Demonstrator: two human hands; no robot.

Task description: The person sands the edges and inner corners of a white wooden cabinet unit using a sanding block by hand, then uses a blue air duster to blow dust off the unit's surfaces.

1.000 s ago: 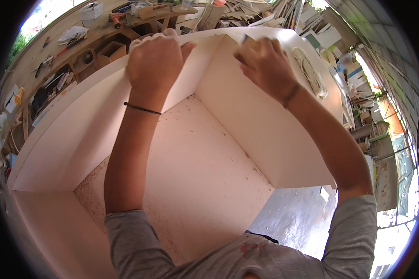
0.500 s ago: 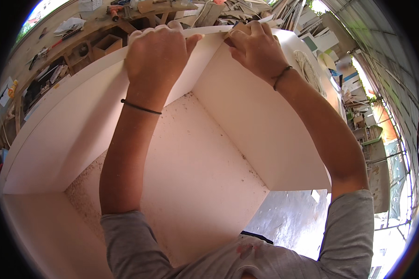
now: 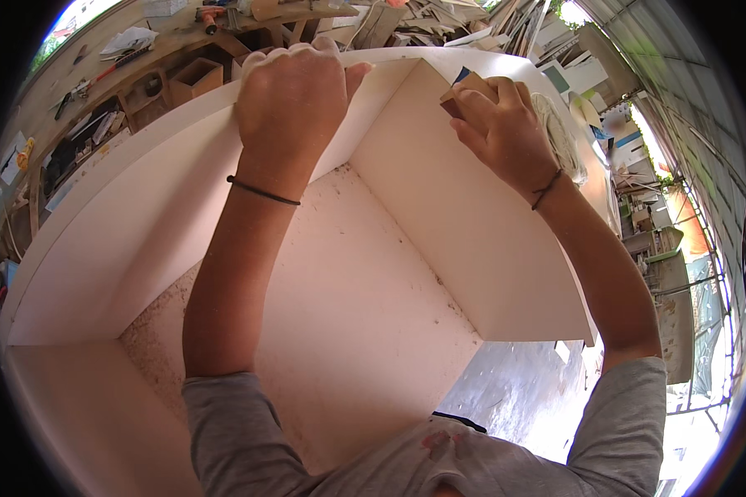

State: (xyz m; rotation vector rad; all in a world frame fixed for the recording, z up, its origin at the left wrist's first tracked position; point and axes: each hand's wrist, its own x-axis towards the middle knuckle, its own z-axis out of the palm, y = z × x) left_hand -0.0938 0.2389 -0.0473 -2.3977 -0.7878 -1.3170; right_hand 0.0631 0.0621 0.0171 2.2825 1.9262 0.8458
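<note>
A large white open box, like a cabinet carcass [image 3: 439, 207], fills the middle of the view, with sawdust-like specks along its inner corners. My left hand [image 3: 294, 103] is closed over the top edge of its far-left wall, fingertips hidden behind the panel. My right hand [image 3: 510, 132] grips a small tan sanding block [image 3: 476, 86] that has a reddish-brown face and a dark blue corner. The block is at the top edge of the right wall, a little to the right of the far corner. Whether its underside touches the edge cannot be seen.
Beside my right wrist lies a bundle of pale cloth or cord [image 3: 562, 137]. Beyond the far-left wall stands a wooden workbench [image 3: 162, 41] with tools and an orange-handled tool [image 3: 210, 18]. Scrap wood [image 3: 439, 25] is heaped at the back. Grey floor [image 3: 506, 385] shows at the lower right.
My right hand has slid with the sanding block from the far corner toward the right and nearer along the wall's edge. My left hand keeps its hold; the view has shifted slightly.
</note>
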